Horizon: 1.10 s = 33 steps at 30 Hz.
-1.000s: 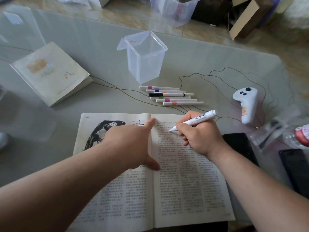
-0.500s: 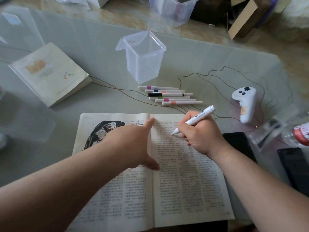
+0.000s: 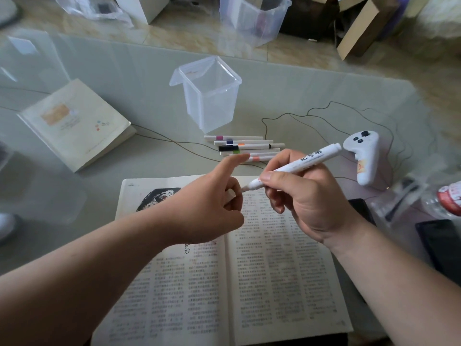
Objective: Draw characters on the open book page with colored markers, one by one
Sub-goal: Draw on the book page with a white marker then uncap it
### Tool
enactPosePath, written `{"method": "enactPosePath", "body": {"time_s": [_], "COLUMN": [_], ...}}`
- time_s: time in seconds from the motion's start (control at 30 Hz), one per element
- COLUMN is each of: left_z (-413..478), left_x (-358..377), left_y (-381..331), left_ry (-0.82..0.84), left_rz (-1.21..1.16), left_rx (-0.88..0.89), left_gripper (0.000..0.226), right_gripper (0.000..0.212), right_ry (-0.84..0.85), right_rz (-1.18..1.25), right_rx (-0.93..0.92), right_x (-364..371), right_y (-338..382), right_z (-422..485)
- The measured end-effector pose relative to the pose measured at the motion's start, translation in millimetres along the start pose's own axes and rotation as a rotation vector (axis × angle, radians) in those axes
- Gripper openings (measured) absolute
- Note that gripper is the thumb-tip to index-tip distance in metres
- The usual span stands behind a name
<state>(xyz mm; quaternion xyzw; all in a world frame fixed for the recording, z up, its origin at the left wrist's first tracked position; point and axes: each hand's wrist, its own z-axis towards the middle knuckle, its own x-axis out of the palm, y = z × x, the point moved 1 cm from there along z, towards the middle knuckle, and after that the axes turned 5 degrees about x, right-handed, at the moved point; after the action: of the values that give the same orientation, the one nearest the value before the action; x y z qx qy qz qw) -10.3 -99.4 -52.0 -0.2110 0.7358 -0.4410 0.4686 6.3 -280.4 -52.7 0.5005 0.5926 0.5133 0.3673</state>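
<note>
My right grip (image 3: pixel 308 204) pinches the marker (image 3: pixel 311 158) above the book (image 3: pixel 287 283) by the desk's (image 3: pixel 149 158) near edge; left grip (image 3: pixel 204 211) is half-curled, can't tell if it's holding anything.

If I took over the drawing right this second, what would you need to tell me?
Left hand: hovers above the open book, forefinger straight, other fingers curled beside the marker's tip. I cannot tell whether it holds anything.
Right hand: grips the white marker, tip off the page.
The other markers lie in a row on the table beyond the book, in front of the clear tub.
Done: I cannot pick out any drawn characters among the print.
Left: probably drawing with this marker, then with the others, one by one.
</note>
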Motion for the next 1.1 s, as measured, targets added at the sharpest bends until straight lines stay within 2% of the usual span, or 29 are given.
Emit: {"method": "enactPosePath", "body": {"time_s": [0.2, 0.37, 0.47, 0.57, 0.63, 0.7, 0.77, 0.83, 0.87, 0.97, 1.1], "left_z": [-0.7, -1.5, 0.1, 2.4, 3.8, 4.6, 6.4, 8.0, 8.1, 7.4, 10.1], "left_x": [2.8, 2.9, 2.4, -7.9, -11.4, -10.2, -8.6, -10.1, -12.2, -15.9, -15.4], "left_y": [-3.2, -2.2, 2.6, 4.0, 2.4, 0.9, 1.5, 3.2, 3.7, 1.3, 2.2], "left_ry": [0.040, 0.043, -0.006, -0.108, -0.106, -0.091, -0.094, -0.087, -0.074, -0.069, -0.209], "left_rz": [-0.026, -0.052, -0.257, -0.511, -0.603, -0.720, -0.807, -0.842, -0.854, -0.933, -0.987], "left_rx": [0.083, 0.101, 0.061, 0.032, 0.054, 0.038, -0.002, -0.033, -0.047, -0.097, -0.256], "left_gripper": [0.086, 0.077, 0.058, 0.024, 0.014, 0.017, 0.016, 0.015, 0.016, 0.019, 0.038], "right_gripper": [0.010, 0.012, 0.011, 0.016, 0.016, 0.017, 0.027, 0.039, 0.035, 0.008, 0.007], "right_ry": [0.019, 0.117, 0.148, 0.120, 0.133, 0.167, 0.219, 0.183, 0.135, 0.058, 0.167], "right_rz": [-0.092, -0.266, -0.234, -0.053, 0.031, 0.077, 0.158, 0.234, 0.233, 0.076, -0.241], "right_rx": [-0.015, 0.008, 0.010, 0.081, 0.139, 0.175, 0.181, 0.132, 0.101, 0.042, -0.006], "right_x": [1.0, 4.5, 5.1, 1.5, 0.1, -1.7, -4.3, -11.4, -16.4, -27.0, -17.6], "right_y": [1.2, -1.1, 2.6, 7.5, 10.2, 11.0, 13.0, 18.3, 21.6, 29.6, 27.6], "right_z": [-3.1, -6.7, -6.4, -2.5, -1.5, -1.4, 0.1, 4.2, 5.7, 3.4, -7.8]}}
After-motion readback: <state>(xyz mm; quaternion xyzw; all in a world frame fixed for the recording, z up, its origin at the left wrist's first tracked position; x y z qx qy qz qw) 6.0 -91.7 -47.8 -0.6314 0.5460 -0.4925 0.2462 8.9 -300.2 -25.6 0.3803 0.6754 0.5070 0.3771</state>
